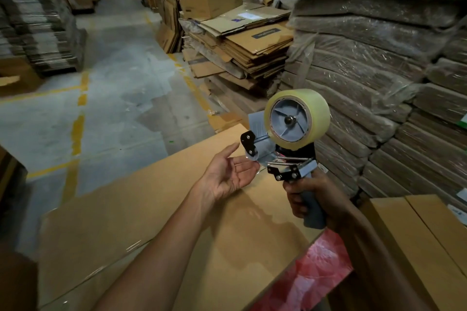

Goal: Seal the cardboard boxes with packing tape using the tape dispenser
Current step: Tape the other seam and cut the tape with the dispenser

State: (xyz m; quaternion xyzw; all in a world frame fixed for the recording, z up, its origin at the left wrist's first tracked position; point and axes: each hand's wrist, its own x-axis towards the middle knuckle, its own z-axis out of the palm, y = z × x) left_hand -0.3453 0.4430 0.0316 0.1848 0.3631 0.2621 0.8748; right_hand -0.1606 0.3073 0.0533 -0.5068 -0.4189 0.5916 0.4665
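Cardboard box (151, 209) low in front — tape dispenser (285, 151) held above it, handle (314, 217) gripped in right hand (310, 197). Left hand (227, 174) open, palm up, fingers (246, 166) by the roller (252, 155). Advised: draw the tape end free first, then press squarely onto the seam — no slack.

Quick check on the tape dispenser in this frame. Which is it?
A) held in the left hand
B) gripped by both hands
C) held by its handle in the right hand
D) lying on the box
C: the right hand is curled round the grey handle of the tape dispenser, holding it above the cardboard box. The left hand is open beside the front roller.
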